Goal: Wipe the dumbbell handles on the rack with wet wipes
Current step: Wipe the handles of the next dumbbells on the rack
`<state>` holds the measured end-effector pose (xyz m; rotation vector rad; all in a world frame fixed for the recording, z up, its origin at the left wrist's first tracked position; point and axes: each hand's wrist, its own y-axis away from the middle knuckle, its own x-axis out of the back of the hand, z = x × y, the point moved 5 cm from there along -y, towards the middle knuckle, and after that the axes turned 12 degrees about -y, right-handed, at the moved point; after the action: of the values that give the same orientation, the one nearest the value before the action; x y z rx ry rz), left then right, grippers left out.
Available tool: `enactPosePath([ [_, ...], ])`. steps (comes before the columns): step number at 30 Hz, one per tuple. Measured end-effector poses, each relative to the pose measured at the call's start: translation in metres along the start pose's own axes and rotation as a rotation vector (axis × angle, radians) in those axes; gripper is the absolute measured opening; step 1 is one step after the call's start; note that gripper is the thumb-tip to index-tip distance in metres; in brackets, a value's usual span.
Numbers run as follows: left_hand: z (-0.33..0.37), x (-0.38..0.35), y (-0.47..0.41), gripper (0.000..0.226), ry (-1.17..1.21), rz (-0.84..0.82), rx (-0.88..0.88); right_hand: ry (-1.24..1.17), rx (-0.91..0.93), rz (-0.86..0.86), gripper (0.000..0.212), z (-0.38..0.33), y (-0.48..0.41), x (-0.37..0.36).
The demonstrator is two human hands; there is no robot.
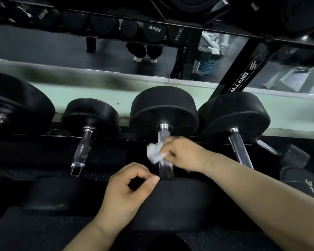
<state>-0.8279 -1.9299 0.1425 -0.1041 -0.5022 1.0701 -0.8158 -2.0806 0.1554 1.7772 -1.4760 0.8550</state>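
Several black dumbbells lie on the rack with chrome handles pointing towards me. My right hand [184, 153] presses a crumpled white wet wipe [155, 153] against the handle [163, 132] of the middle dumbbell, about halfway along it. My left hand [129, 185] rests on the near black head [174, 201] of that same dumbbell, fingers curled, thumb and forefinger touching, nothing in it. The handle to the left [82, 151] and the handle to the right [240, 149] are bare.
A mirror behind the rack reflects an upper tier of dumbbells [153, 31] and a person's legs [145, 51]. A slanted black rack post [243, 73] rises at the right. Smaller dumbbells [294, 156] lie at far right.
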Motion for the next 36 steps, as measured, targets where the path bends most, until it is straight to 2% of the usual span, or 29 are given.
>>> enactPosePath([
  [3,0.001,0.001,0.001,0.009,-0.017,0.000,-0.001,-0.037,-0.113,0.254,0.024,0.010,-0.012,0.019],
  [4,0.001,0.001,0.000,0.010,-0.019,0.001,0.003,-0.071,-0.124,0.273,0.024,0.012,-0.011,0.019],
  [6,0.001,0.001,0.000,0.008,-0.019,0.001,0.007,-0.113,-0.106,0.179,0.022,0.010,-0.002,0.011],
  [9,0.002,0.001,-0.001,0.006,-0.006,0.004,0.006,-0.081,-0.031,-0.090,0.018,-0.003,0.016,-0.009],
  [11,0.001,0.001,-0.001,0.005,0.011,0.004,0.011,-0.079,-0.046,-0.153,0.016,-0.004,0.016,-0.009],
  [13,0.001,0.001,-0.001,0.006,0.019,0.006,0.003,-0.106,-0.088,-0.070,0.016,0.002,0.003,0.000],
  [16,-0.001,0.000,0.000,0.009,0.028,0.002,-0.002,-0.122,-0.157,0.177,0.021,0.016,-0.014,0.016],
  [18,-0.002,0.000,-0.001,0.008,0.036,-0.003,0.003,-0.148,-0.159,0.230,0.020,0.015,-0.012,0.016],
  [20,-0.002,0.000,-0.001,0.008,0.037,-0.001,0.002,-0.128,-0.094,0.117,0.016,0.007,-0.001,0.009],
  [22,-0.003,0.000,-0.001,0.007,0.046,-0.001,0.002,-0.075,-0.019,-0.068,0.013,-0.003,0.012,-0.007],
  [24,-0.003,0.000,-0.001,0.006,0.050,-0.001,0.012,-0.082,-0.008,-0.184,0.012,-0.004,0.018,-0.015],
  [26,-0.004,0.000,-0.001,0.006,0.043,-0.006,0.010,-0.262,-0.110,-0.078,0.011,0.005,0.010,-0.007],
  [28,-0.003,-0.001,0.000,0.006,0.037,-0.014,0.008,-0.418,-0.206,0.156,0.012,0.020,0.002,0.009],
  [29,-0.003,-0.001,0.000,0.006,0.040,-0.015,0.010,-0.425,-0.238,0.244,0.012,0.025,-0.001,0.012],
  [31,-0.003,-0.001,-0.001,0.008,0.046,-0.015,0.008,-0.408,-0.233,0.315,0.011,0.023,0.000,0.010],
  [33,-0.002,-0.001,-0.001,0.010,0.042,-0.018,0.000,-0.357,-0.161,0.238,0.014,0.013,0.007,0.002],
  [36,-0.003,-0.001,0.000,0.008,0.046,-0.025,0.003,-0.221,-0.134,-0.032,0.015,0.006,0.018,-0.010],
])
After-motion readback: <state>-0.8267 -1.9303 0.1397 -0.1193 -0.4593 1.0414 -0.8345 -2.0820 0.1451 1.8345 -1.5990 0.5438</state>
